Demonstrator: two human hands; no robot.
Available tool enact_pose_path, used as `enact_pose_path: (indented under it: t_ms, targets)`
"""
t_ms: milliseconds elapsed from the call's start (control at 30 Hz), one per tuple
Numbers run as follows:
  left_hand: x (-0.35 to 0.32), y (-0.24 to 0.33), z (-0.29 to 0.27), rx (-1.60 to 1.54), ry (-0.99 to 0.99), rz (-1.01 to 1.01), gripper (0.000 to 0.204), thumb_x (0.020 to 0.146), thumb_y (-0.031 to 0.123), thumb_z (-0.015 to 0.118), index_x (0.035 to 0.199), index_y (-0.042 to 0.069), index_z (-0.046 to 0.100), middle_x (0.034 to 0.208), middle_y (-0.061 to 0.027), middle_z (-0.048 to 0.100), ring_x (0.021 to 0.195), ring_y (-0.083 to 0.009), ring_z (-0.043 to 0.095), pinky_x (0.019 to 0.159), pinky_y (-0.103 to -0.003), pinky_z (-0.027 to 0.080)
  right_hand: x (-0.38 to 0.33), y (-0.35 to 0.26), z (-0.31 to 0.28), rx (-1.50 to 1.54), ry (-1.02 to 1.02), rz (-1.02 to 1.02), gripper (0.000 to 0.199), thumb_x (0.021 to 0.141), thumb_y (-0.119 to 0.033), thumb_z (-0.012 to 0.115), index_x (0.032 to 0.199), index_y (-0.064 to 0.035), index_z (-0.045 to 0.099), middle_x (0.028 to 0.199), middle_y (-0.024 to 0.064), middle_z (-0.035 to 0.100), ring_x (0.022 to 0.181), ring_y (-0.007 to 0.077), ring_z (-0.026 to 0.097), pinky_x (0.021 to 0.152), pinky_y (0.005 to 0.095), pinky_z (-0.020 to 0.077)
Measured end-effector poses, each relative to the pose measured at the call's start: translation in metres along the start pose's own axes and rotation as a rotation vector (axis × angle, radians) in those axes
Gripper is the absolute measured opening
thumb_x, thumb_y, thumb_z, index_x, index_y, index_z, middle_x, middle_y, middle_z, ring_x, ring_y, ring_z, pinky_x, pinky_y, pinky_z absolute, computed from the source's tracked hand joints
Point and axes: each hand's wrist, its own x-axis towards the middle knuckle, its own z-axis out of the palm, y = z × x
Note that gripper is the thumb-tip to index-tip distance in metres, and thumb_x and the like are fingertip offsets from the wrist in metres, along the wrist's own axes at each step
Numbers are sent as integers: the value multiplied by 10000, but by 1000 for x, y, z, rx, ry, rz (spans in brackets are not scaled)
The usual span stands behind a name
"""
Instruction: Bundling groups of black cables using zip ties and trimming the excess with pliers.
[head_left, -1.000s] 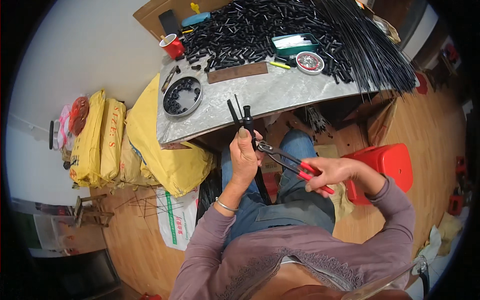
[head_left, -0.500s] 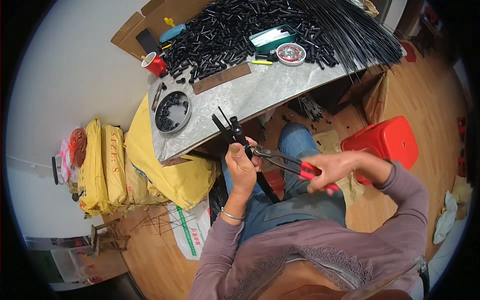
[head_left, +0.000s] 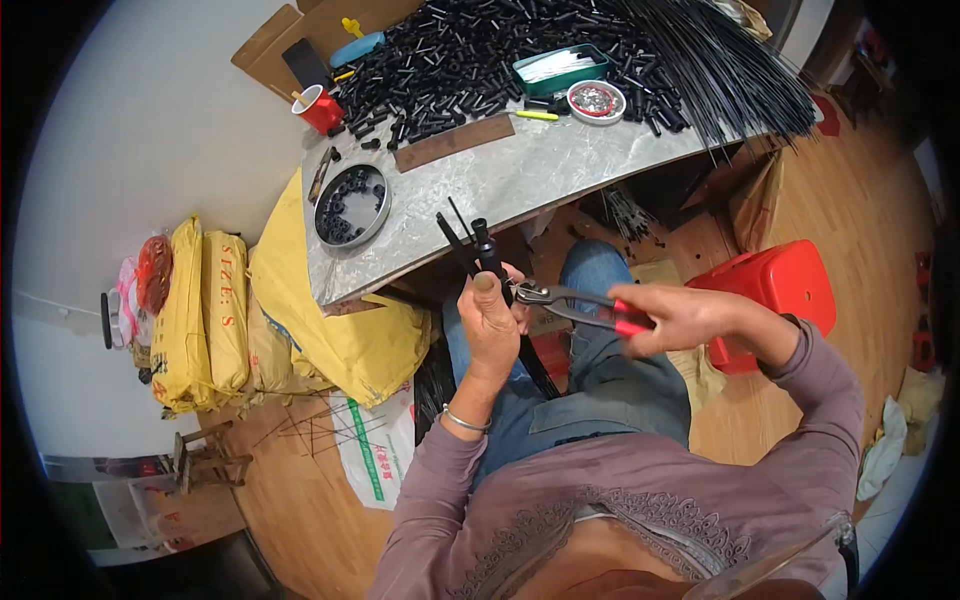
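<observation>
My left hand is wrapped round a black tubular piece with a flared upper end, held upright above my lap. Thin black rods stick up beside it from the same grip. In my right hand are pliers with red-and-black grips. Their jaws meet the black piece just beside my left fingers; whether they bite on it is hard to make out. Below my left hand, black strands run down toward my lap, partly hidden.
A grey-topped table stands ahead, bearing a heap of black tubes, long black rods, a round tin, a wooden strip and a red mug. A red stool stands right; yellow sacks lie left.
The pliers' grips have come closer together, and my right hand has shifted slightly up and rightward. My left hand has moved slightly right with the black piece. The view has shifted a little.
</observation>
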Motion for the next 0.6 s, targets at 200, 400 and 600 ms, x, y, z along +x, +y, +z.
enact_pose_path:
  t_ms: [200, 400, 600]
  targets:
    - [3, -3, -1, -81, -34, 6, 591, 928, 598, 371, 905, 24, 506, 577, 3, 446, 440, -55, 409, 394, -205, 327, 1, -3, 25, -574, 480, -81, 374, 725, -83, 659, 1046, -18, 477, 839, 150, 576, 733, 326, 608, 594, 390, 475]
    - [4, -4, -5, -100, -21, -16, 578, 932, 591, 376, 918, 28, 508, 592, 2, 447, 449, -54, 402, 398, -209, 324, 9, 7, 35, -463, 642, -61, 407, 623, 4, 659, 966, -31, 442, 885, 143, 541, 784, 316, 562, 674, 374, 453]
    - [6, -4, -3, -143, -9, -25, 567, 930, 586, 386, 939, 33, 513, 591, 12, 433, 460, -49, 381, 405, -206, 318, 20, -3, 39, -473, 759, -150, 458, 568, 19, 653, 970, -42, 441, 967, 145, 493, 920, 327, 493, 822, 380, 382]
